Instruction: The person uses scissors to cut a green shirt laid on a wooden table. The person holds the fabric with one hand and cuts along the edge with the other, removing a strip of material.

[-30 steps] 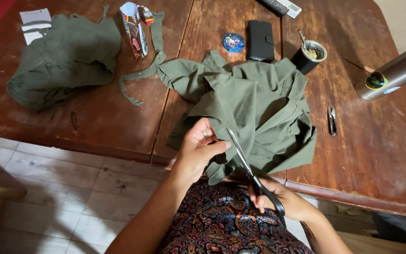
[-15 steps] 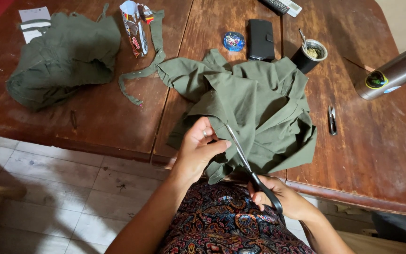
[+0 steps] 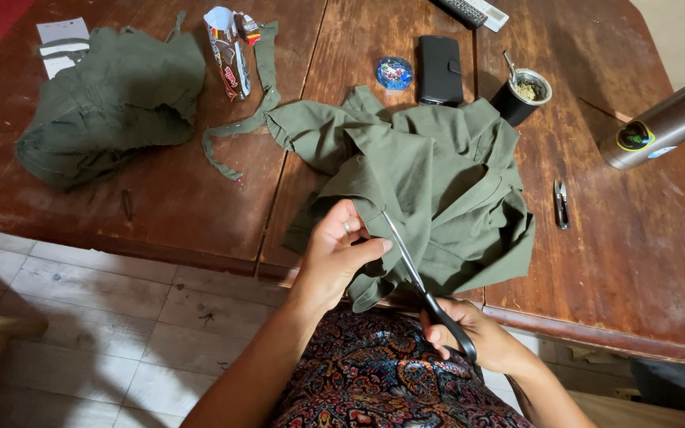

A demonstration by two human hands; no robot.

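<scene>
Little has changed over the last second. Left hand (image 3: pixel 334 254) still pinches the green cloth (image 3: pixel 430 190) at the table (image 3: pixel 644 261) edge; right hand (image 3: pixel 477 341), closed around the scissors (image 3: pixel 418 277), has blades still in the fabric just beside the left fingers. Cutting appears paused or slow.

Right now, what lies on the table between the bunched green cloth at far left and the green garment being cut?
In the head view, between the bunched green cloth and the green garment lie a crumpled snack wrapper, a loose green fabric strip and bare wooden table.
</scene>
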